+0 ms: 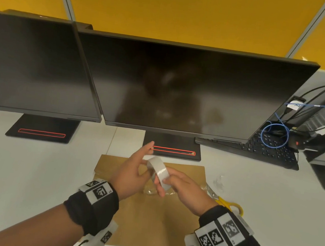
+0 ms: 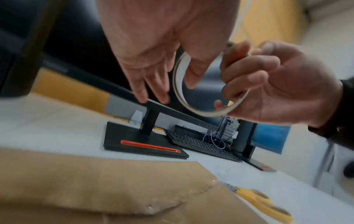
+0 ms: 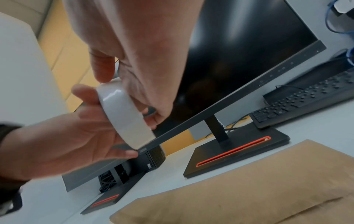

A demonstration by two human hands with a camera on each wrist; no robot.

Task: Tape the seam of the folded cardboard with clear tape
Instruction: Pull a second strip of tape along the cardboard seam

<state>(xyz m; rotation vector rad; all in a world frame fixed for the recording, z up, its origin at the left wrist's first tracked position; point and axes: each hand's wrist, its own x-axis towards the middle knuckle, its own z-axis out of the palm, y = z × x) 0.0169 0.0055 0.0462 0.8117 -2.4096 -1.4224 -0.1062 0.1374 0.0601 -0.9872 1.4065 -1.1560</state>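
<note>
Three views, one from your head and one low from each wrist.

Your head camera looks forward and down at the desk (image 1: pixel 31 168), taking in both hands, the cardboard (image 1: pixel 146 222) and the monitors (image 1: pixel 181 88) from well above. Your left wrist camera sits low, close behind the left hand (image 2: pixel 153 45), facing up toward the keyboard (image 2: pixel 201 144) and scissors (image 2: pixel 264 203). Your right wrist camera sits just as low behind the right hand (image 3: pixel 143 60), facing the left-hand side of the desk. All three share the tape (image 1: pixel 158 171), the cardboard and the middle monitor's base (image 1: pixel 175 144).
</note>
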